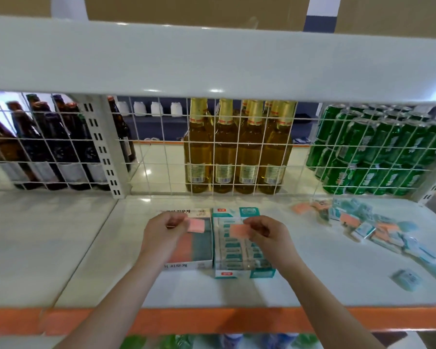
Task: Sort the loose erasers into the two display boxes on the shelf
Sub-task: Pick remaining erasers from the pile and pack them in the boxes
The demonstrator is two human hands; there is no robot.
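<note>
Over the white shelf (pixel 106 248), each hand, left (pixel 161 229) and right (pixel 267 233), pinches a flat pink eraser (pixel 196 225).

You face a white shelf (pixel 126 280) with an orange front edge. Two display boxes sit side by side on it: a white box (pixel 186 258) touching a teal box (pixel 242 272). To their right lies a loose pile of erasers (pixel 378 230), one stray eraser (pixel 407 279) nearer you
</note>
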